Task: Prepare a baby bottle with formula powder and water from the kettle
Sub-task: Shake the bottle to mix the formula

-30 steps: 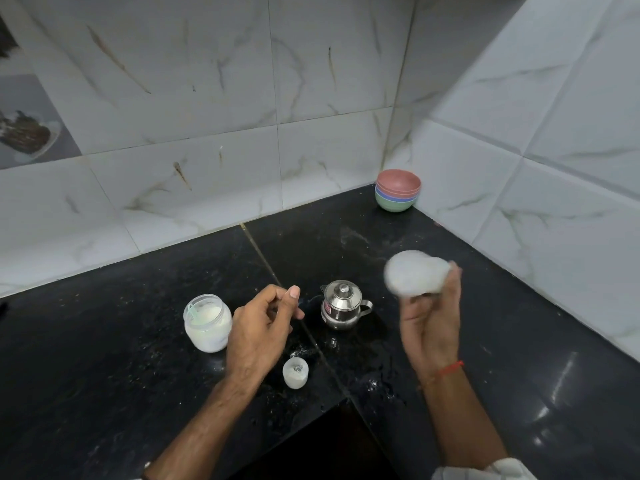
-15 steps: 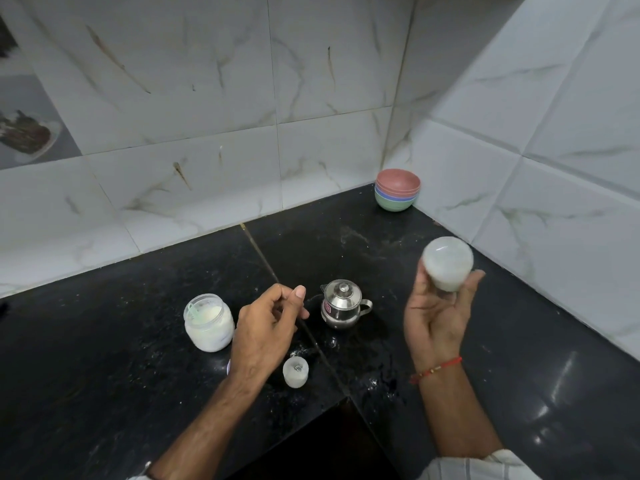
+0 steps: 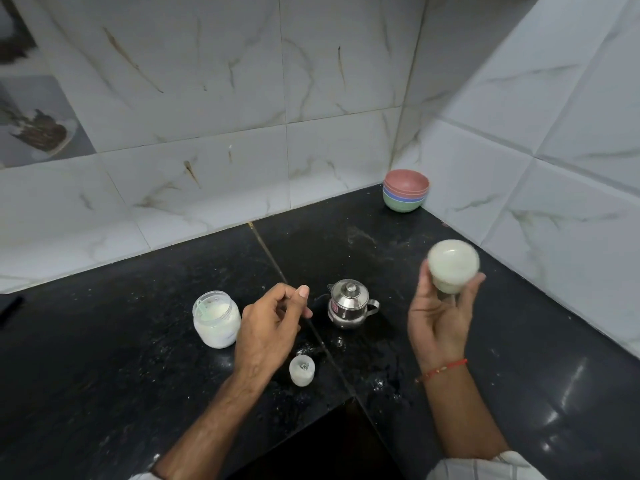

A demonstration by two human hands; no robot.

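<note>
A person is standing at a black stone counter (image 3: 138, 358) set into a corner of white marbled wall tiles. Their right hand (image 3: 438, 320) is raised above the counter, palm up, its fingers and thumb curling around a baby bottle (image 3: 452, 266) filled with milky white liquid. The bottle is blurred. Its round flat base is facing up and toward the camera, so its long axis is running away from the viewer, down into the palm; the nipple end is hidden.

The left hand (image 3: 268, 327) is hovering low over the middle of the counter, well apart from the right hand, fingers loosely curled, thumb resting near the fingertips, holding nothing visible.

A small steel kettle (image 3: 348, 304) with its lid on is standing upright on the counter between the two hands. Left of the left hand, an open jar of white formula powder (image 3: 216, 318) is standing upright, with a pale green scoop inside. A small translucent cap (image 3: 302, 370) is sitting just below the left hand. White specks are lying scattered around these items. A stack of coloured bowls (image 3: 405, 190), pink on top, is sitting in the far corner.
</note>
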